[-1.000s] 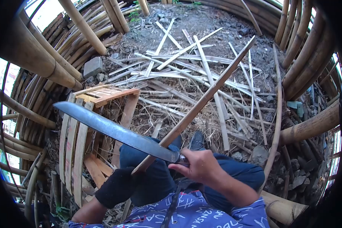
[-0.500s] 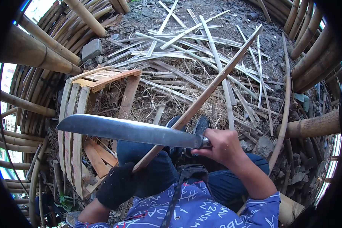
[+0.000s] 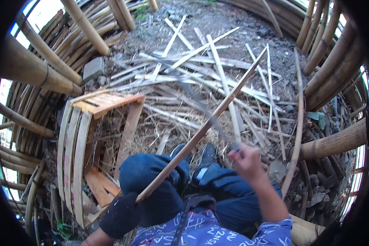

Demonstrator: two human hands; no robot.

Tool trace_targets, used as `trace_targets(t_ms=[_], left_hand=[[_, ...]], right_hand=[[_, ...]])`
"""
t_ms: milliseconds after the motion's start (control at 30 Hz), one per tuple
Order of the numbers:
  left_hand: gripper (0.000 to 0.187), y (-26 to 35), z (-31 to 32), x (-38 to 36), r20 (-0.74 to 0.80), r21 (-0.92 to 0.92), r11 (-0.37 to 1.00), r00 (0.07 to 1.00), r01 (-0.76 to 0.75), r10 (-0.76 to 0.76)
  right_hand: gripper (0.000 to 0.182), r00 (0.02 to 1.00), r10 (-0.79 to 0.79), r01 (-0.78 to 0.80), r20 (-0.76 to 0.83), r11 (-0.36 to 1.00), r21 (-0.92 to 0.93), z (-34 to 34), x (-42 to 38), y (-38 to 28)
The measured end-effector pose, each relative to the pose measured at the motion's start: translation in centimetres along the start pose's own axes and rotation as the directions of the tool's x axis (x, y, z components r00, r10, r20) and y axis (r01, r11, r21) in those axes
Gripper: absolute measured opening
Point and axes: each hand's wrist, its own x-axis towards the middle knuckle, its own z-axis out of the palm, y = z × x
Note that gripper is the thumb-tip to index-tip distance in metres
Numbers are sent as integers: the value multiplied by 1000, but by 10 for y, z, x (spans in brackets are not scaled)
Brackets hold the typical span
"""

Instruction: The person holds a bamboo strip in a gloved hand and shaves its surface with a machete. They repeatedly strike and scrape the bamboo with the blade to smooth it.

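Note:
My left hand (image 3: 121,215), in a black glove, is closed on the near end of a long brown wooden strip (image 3: 184,151). The strip slants up and away to the right, past my knees. Bare and closed, my right hand (image 3: 247,162) grips a machete by its handle, which the fingers mostly cover. The machete blade (image 3: 189,90) is smeared by motion and seen nearly edge-on. It points forward and left, overlapping the strip near its middle in this view.
A slatted wooden crate (image 3: 86,119) stands at my left, with short boards (image 3: 97,186) inside. Many pale strips (image 3: 221,74) lie crossed on the ground ahead. Bamboo poles (image 3: 90,30) surround the spot. A grey block (image 3: 93,69) and rubble (image 3: 318,192) lie at the sides.
The machete has swung from lying level across the strip, pointing left, to pointing forward. My right hand has moved slightly with it. The left hand still holds the strip.

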Motion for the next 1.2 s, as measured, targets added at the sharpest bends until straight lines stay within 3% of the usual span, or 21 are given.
trace_targets(t_ms=[100,167,200,467,600,667,767,800,833,900,1200], left_hand=[[13,-13,17,0,-52,74,995,996,-68,72],[14,-16,22,-2,-115,106,992,990,-64,76],[15,-16,22,-3,-123,88,994,989,-71,82],[18,-23,25,-8,-110,-63,994,991,-88,80],[20,-25,28,-9,-107,-106,989,990,-103,92],[15,-7,21,-12,-194,-15,984,966,-175,169],[15,-35,29,-11,-84,99,979,978,-181,189],[11,-35,28,-11,-134,93,963,955,-254,265],[11,-31,25,-10,-118,89,968,962,-235,245],[7,-13,19,-10,-133,-46,997,989,-63,56],[7,-11,14,-11,-117,-34,999,992,-39,35]], right_hand=[[50,978,-110,106,175,994,35,29,-19,-23],[52,943,-264,273,201,962,-20,39,-22,-41],[54,938,-242,273,247,957,-97,41,-23,-44],[59,880,-432,475,198,791,-385,23,-16,-30],[61,865,-469,499,177,765,-407,22,-12,-22],[62,863,-475,499,171,754,-427,20,-9,-18],[59,851,-512,505,114,739,-446,13,-2,-11],[59,874,-475,464,101,757,-461,9,-1,-3],[58,892,-445,427,83,767,-480,5,4,6],[59,902,-429,392,47,767,-508,-2,8,19],[59,913,-408,364,34,771,-522,-10,16,32]])
